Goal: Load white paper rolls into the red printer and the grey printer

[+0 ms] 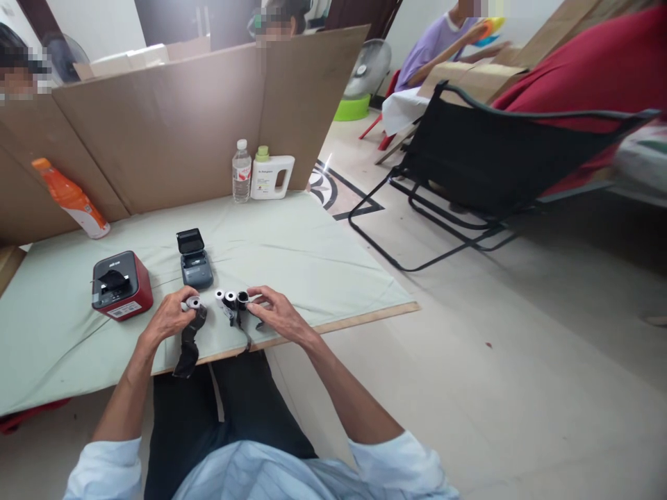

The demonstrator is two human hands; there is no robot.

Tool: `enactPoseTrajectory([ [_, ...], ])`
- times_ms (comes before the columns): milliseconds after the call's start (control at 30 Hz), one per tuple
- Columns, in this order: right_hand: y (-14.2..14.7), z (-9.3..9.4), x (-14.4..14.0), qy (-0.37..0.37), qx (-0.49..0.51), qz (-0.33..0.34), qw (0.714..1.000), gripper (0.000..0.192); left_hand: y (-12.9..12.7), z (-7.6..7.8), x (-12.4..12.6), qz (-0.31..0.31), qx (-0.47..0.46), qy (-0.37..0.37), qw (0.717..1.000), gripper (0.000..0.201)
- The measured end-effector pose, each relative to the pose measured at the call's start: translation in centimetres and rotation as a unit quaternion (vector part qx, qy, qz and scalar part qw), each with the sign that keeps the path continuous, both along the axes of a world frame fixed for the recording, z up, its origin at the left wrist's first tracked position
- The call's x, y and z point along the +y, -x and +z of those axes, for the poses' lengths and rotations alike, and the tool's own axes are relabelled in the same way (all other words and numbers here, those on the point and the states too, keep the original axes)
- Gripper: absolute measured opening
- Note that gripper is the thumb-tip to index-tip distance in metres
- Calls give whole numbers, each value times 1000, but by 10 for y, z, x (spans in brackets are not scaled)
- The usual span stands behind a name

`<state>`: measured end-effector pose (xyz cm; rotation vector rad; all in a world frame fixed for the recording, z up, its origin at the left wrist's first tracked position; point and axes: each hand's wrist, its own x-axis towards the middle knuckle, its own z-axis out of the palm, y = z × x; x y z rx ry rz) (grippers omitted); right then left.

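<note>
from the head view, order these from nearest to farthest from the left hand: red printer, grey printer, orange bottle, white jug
From the left hand:
1. grey printer, just behind it
2. red printer, to its left
3. orange bottle, far left corner
4. white jug, at the back by the cardboard
</note>
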<state>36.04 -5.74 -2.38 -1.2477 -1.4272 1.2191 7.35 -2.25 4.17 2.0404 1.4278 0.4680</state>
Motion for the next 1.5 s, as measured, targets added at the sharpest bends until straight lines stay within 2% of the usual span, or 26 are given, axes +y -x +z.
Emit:
enactPoseTrajectory([
  [100,3,7,2,-13,-17,1,1000,36,-9,4,5,-35,55,0,998,35],
  [167,5,10,4,-28,-32,4,999,36,-14,5,9,-44,60,-5,997,45],
  [300,8,14,11,-82,-68,13,994,33,-33,-1,18,-57,76,-38,995,56],
  [433,14,15,20,-122,-110,21,986,33,-54,-9,21,-58,151,-58,985,40],
  [533,16,20,26,-140,-121,33,982,32,-58,-4,18,-53,158,-66,984,26],
  [667,19,34,34,-157,-101,27,982,31,-43,12,18,-37,58,-79,995,26],
  [767,30,45,44,-120,-42,45,991,45,-30,20,29,-2,-68,-79,995,26],
  [900,54,51,64,-27,73,96,992,65,-22,19,54,29,-199,-63,978,29],
  [1000,70,49,80,16,151,103,983,61,-17,13,72,32,-236,-58,970,30],
  [1133,82,44,102,36,188,80,978,37,-7,2,91,39,-161,-126,978,29],
  [1267,90,41,123,75,152,59,984,13,1,-12,109,41,-60,-192,979,34],
  [1367,96,38,134,90,116,46,988,10,5,-25,121,51,-1,-217,975,36],
  [1500,103,32,140,99,75,37,992,14,7,-40,129,79,43,-201,976,38],
])
